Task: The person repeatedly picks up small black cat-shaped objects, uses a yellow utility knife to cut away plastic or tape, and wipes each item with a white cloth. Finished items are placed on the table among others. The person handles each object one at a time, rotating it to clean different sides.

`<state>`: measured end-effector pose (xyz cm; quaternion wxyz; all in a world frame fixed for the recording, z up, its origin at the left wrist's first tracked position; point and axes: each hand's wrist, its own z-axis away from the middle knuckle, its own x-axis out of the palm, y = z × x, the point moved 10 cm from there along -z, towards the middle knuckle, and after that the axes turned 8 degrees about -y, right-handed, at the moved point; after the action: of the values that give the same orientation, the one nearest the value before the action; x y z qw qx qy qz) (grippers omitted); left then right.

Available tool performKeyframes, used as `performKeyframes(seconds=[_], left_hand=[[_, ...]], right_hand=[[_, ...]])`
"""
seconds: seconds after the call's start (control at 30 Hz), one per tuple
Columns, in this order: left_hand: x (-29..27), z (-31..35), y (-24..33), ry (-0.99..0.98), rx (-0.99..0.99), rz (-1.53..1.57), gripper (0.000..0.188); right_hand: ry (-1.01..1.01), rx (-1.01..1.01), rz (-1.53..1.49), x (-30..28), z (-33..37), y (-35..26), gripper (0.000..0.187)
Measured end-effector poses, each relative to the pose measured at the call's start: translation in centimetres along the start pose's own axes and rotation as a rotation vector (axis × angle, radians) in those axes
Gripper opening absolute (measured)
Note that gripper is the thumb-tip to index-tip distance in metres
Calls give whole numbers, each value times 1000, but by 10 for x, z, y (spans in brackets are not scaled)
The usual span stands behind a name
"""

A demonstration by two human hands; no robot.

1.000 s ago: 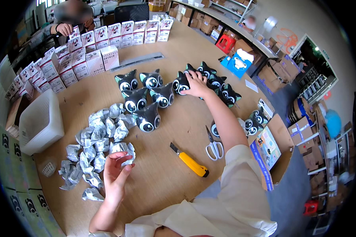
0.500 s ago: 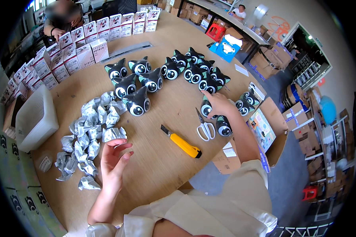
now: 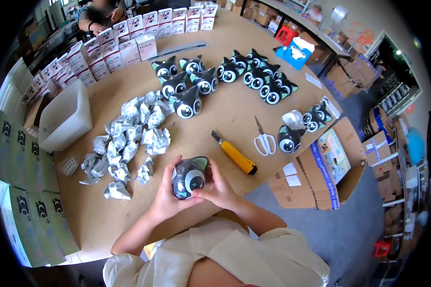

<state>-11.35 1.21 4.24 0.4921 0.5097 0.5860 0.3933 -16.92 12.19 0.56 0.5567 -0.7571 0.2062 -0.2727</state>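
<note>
A glossy black cat-head figure (image 3: 183,179) with a large white-ringed eye and a green inner ear is held in both hands near the table's front edge. My left hand (image 3: 166,193) cups one side of it. From the other side my right hand (image 3: 221,190) grips it, the thumb lying across its lower front. Crumpled silvery wrappers (image 3: 129,122) are heaped on the table to the left. Beyond lie several more cat-head figures (image 3: 187,104), grouped in clusters. To the right are a yellow utility knife (image 3: 237,157) and white-handled scissors (image 3: 265,143).
A white plastic bin (image 3: 64,117) stands at the left edge, by stacked green boxes (image 3: 31,210). White-and-red cartons (image 3: 127,53) line the far side, where another person (image 3: 100,19) is at work. An open cardboard box (image 3: 316,177) sits at the right edge.
My right hand has come back from the figures on the right, and a cat-head figure is now between both hands. My left hand, open before, has closed on it. The view has shifted.
</note>
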Motion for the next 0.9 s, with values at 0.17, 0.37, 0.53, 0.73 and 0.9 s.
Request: performKeyframes(seconds=[0.17,0.37,0.53,0.73,0.9], left_hand=[[-29,36,-20,96,-56,31,100],[-40,42,-19,175,-23,20,101],[-40,45,-30,147,-25,-33,97],[-40,43,-32,144,-19,40,96],[-37,45,-34,104,-13,-139,96]], right_hand=[[156,-73,1068,-39,-5,-61,47],[207,59,1601,-95,9,-27,48],[47,-73,1029,-64,21,-49,41],[-222,-21,781,-26,32,-57,41],[-267,-60,1056,-14,30,-74,46]])
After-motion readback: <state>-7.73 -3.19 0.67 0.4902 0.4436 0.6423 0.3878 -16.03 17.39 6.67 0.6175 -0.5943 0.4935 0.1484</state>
